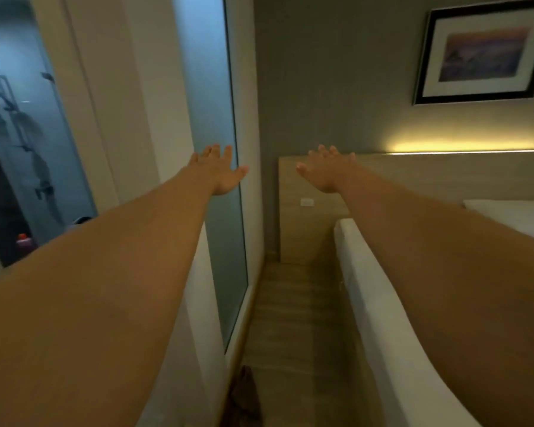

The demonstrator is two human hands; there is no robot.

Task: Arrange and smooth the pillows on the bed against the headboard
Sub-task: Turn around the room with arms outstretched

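Observation:
Both my arms stretch straight ahead in the air. My left hand (221, 171) is flat with fingers spread and holds nothing, in front of a frosted glass panel. My right hand (327, 171) is also flat and empty, in front of the left end of the wooden headboard (444, 177). A white pillow (512, 215) lies against the headboard at the far right, partly hidden by my right arm. The bed's white mattress edge (373, 297) runs below my right forearm. Neither hand touches the pillow or the bed.
A narrow strip of wooden floor (293, 318) runs between the bed and the frosted glass wall (216, 149). A framed picture (484, 53) hangs above the lit headboard. A wall socket (306, 202) sits on the headboard panel. A dark item (244, 396) lies on the floor.

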